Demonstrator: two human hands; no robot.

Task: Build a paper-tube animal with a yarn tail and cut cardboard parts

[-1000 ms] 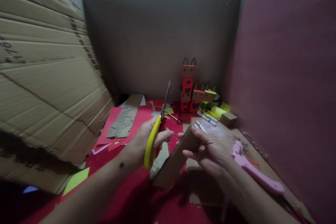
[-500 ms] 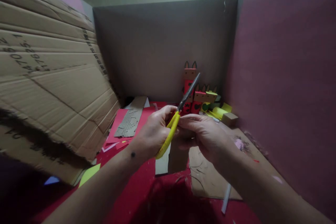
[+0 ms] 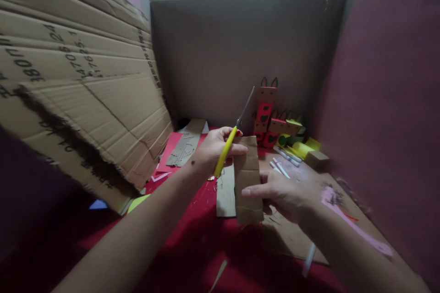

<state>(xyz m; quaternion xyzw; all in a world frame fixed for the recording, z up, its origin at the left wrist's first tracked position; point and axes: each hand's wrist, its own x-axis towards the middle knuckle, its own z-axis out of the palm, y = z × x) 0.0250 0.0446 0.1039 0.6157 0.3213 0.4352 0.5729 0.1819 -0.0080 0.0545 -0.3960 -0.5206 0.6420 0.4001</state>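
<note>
My left hand (image 3: 217, 147) is closed around scissors (image 3: 225, 152) with yellow handles, their blades pointing up and away. Its thumb also presses the upper left edge of a brown cardboard strip (image 3: 248, 178). Lower down, my right hand (image 3: 280, 197) grips the same strip by its right side, thumb on the front and fingers behind. Faint creases run across the strip, which is raised over the table. A pale grey cardboard piece (image 3: 226, 197) shows just left of it.
A red cloth (image 3: 178, 247) covers the table. Torn corrugated cardboard (image 3: 113, 96) leans on the left. Paper animal figures (image 3: 266, 110) stand at the back, near a yellow paper roll (image 3: 304, 149) and white markers (image 3: 281, 168). A flat cardboard sheet (image 3: 292, 242) lies at right.
The view has swung left, so the scene sits farther right. My right hand has moved down the cardboard strip, whose broad face now shows. The scissors stay in my left hand.
</note>
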